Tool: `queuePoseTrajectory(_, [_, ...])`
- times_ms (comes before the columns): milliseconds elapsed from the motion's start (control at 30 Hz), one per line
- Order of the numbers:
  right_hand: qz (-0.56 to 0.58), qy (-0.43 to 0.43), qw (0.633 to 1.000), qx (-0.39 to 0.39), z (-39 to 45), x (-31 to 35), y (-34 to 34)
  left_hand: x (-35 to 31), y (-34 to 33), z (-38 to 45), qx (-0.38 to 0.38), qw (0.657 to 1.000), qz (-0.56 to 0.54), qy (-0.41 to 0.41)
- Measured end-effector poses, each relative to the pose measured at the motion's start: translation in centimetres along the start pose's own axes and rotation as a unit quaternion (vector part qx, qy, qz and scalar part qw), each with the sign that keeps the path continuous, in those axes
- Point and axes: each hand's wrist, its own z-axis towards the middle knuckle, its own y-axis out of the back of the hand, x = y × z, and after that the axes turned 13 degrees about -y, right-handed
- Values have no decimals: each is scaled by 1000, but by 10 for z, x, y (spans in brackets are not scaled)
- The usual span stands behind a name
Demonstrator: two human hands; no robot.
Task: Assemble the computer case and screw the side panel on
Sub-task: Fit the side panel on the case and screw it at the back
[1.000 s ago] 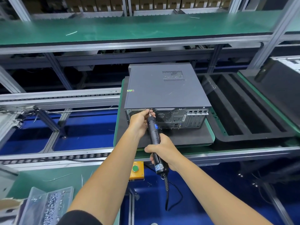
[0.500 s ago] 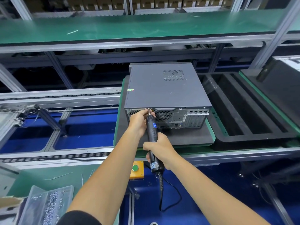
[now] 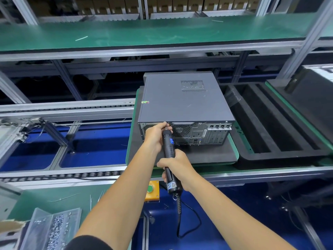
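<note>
- Two hands work at the computer case [image 3: 182, 100], just in front of me.
- My right hand [image 3: 175, 166] grips the screwdriver [image 3: 169, 156].
- My left hand [image 3: 155, 135] pinches its tip at the case's back edge.

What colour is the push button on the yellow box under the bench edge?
Green: a round green push button on the yellow box, seen in the head view.

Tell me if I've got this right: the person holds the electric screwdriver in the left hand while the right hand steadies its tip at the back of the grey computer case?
Not quite: the hands are swapped. In the head view, the right hand grips the electric screwdriver, while the left hand steadies its tip at the back of the grey computer case.
</note>
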Motion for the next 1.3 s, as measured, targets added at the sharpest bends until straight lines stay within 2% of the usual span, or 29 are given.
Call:
queuePoseTrajectory(833, [-5,-10,1000,14,-4,-1,11,-5,-11,-11,-55,998,10,-8])
queuePoseTrajectory(1133, [-28,-9,999,14,-1,-1,17,0,-13,-7,-70,997,-14,-9])
queuePoseTrajectory(1300, [-61,-14,998,20,-6,-4,16,0,-11,-7,-72,997,17,-7])
